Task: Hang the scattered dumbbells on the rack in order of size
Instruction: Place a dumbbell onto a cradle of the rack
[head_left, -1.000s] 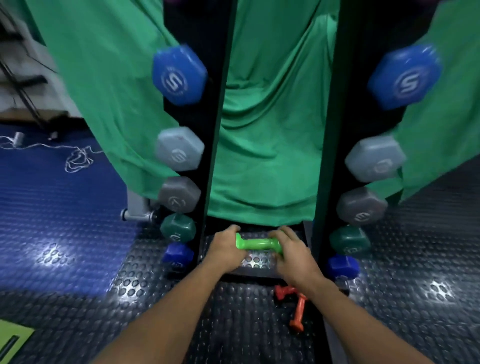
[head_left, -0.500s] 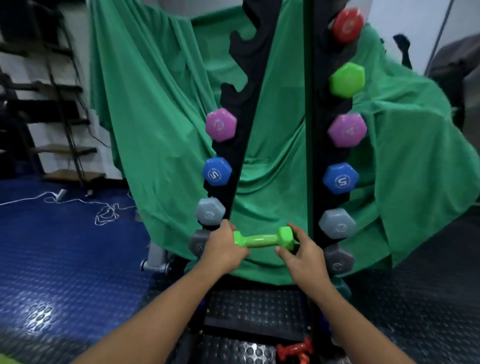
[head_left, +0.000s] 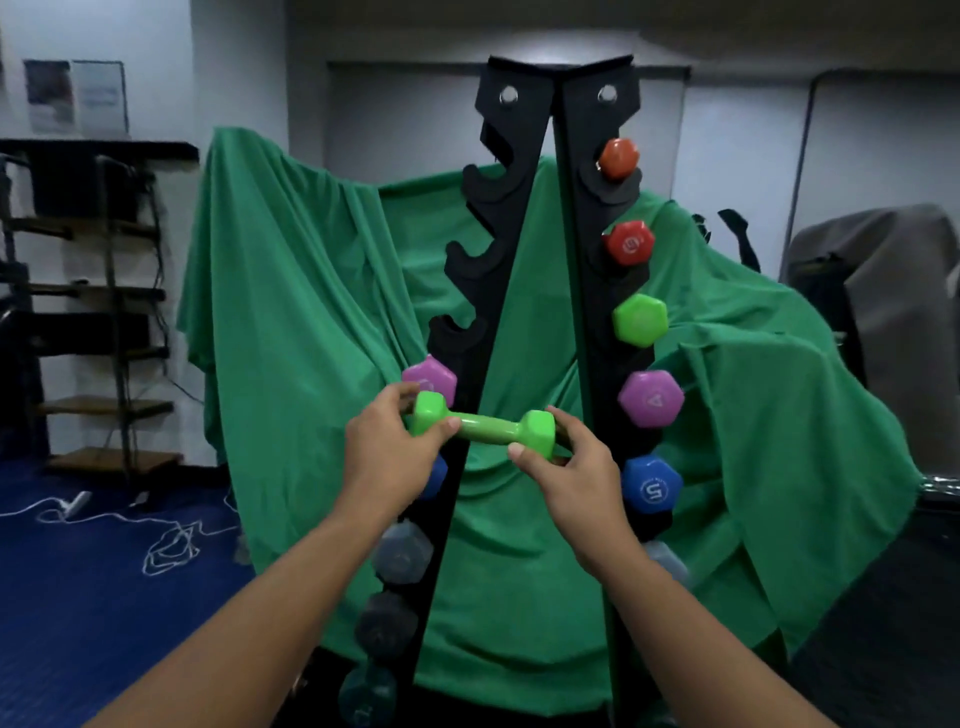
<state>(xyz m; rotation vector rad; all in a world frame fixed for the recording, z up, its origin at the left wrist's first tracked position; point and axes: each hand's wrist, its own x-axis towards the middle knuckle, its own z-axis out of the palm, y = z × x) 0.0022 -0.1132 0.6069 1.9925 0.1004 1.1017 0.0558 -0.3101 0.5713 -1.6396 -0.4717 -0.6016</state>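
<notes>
I hold a small lime-green dumbbell level in front of the black A-frame rack. My left hand grips its left head, my right hand its right head. The dumbbell hangs at the height of the pink dumbbell on the left column. Three hooks above that pink one stand bare. The right column carries, top to bottom, an orange dumbbell, a red one, a lime-green one, a pink one and a blue one. Grey and teal ones sit lower on the left.
A green cloth drapes behind the rack. A white cable lies coiled on the blue floor at the left. Dark shelving stands against the left wall. A grey covered object is at the right.
Both hands have raised the green dumbbell from the rack's base up to the level of the pink dumbbells. My view has tilted upward, bringing the rack's top into sight.
</notes>
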